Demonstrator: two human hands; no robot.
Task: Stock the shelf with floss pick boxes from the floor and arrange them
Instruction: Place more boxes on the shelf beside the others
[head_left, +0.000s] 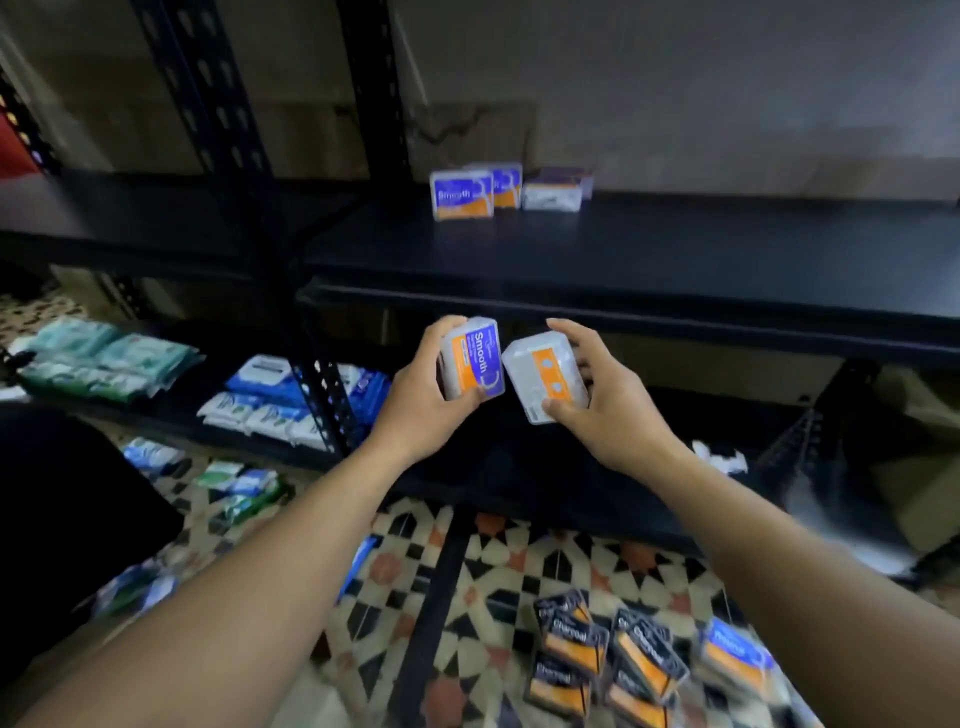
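Observation:
My left hand (421, 395) grips a blue and orange "Smooth" floss pick box (475, 358), held on end. My right hand (605, 400) grips a second floss pick box (545, 376), tilted with its clear back and orange label showing. The two boxes almost touch, just below the front edge of the black shelf (649, 260). Three floss pick boxes (462, 194) stand near the back of that shelf, the right one turned away. On the patterned floor lie several black "Charcoal" boxes (602, 654) and one blue box (735, 657).
A black upright post (317, 384) stands left of my hands. A lower shelf at the left holds green packs (104, 358) and blue and white packs (275, 395). More small packs (234, 486) are scattered on the tiled floor. A dark object fills the lower left.

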